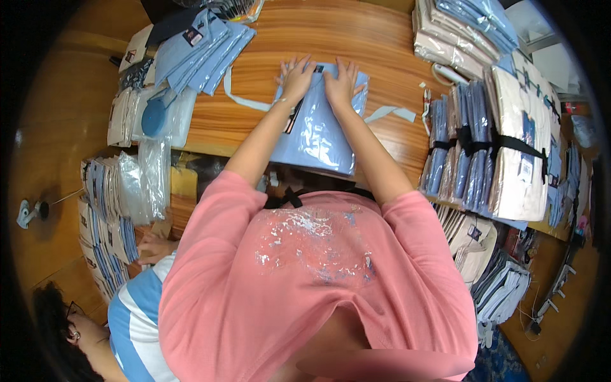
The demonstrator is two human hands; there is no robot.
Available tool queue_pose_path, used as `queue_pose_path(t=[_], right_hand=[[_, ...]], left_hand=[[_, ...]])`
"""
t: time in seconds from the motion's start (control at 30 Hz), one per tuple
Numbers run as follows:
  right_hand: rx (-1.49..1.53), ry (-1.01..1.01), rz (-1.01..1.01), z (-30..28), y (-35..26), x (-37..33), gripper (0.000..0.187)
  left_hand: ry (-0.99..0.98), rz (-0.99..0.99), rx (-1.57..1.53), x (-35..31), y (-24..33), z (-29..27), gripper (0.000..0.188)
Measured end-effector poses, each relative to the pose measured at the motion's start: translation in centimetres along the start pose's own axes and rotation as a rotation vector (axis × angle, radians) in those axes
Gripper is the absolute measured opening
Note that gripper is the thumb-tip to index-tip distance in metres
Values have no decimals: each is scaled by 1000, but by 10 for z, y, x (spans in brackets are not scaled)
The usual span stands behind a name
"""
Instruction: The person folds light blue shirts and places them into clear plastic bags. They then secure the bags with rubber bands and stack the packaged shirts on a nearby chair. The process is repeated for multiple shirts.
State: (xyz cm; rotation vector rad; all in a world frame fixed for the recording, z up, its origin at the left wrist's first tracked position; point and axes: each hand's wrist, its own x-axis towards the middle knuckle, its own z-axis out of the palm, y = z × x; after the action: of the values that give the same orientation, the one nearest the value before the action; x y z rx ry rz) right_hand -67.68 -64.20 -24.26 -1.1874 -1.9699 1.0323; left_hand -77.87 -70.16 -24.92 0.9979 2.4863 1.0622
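A stack of folded light-blue shirts [318, 127] in shiny clear plastic lies at the table's near edge, in front of my body. My left hand [296, 81] rests flat on its far left corner, fingers spread. On the far right part lies my right hand [342, 84], also flat with its fingers apart. A dark label shows between the hands at the far edge. One pale strip [245, 100] comes out from the stack's left side and curls across the table. Another pale strip [391, 113] sticks out on the right. Whether the two join beneath the stack is hidden.
Blue packed shirts [203, 54] fan out at the back left, near a round blue lid-like object [153, 116]. Bundles tied with black bands [509, 143] stand at the right. More beige packs [439, 35] are piled behind. A co-worker's hand [153, 247] is at lower left.
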Motion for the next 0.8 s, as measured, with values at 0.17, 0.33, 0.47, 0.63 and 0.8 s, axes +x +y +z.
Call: queue_pose_path(t=[0.17,0.33,0.47,0.63,0.8], right_hand=[[-56,-286,-214,-56,-1,34,68],[-175,-930,-115,-65,6,99,86],[-504,-1245,36,-61,9,107,91],[-395,-1315,153,-75,-5,91,92],[-230,-970,109,-78,15,76,85]], left_hand=[[-255,153,-27,46,-8,-49,72],[-966,184,120,91,12,-53,85],[-1378,37,360,96,28,-53,93],[-1365,172,423,97,19,-51,93],[-1325,185,415,97,14,-54,91]])
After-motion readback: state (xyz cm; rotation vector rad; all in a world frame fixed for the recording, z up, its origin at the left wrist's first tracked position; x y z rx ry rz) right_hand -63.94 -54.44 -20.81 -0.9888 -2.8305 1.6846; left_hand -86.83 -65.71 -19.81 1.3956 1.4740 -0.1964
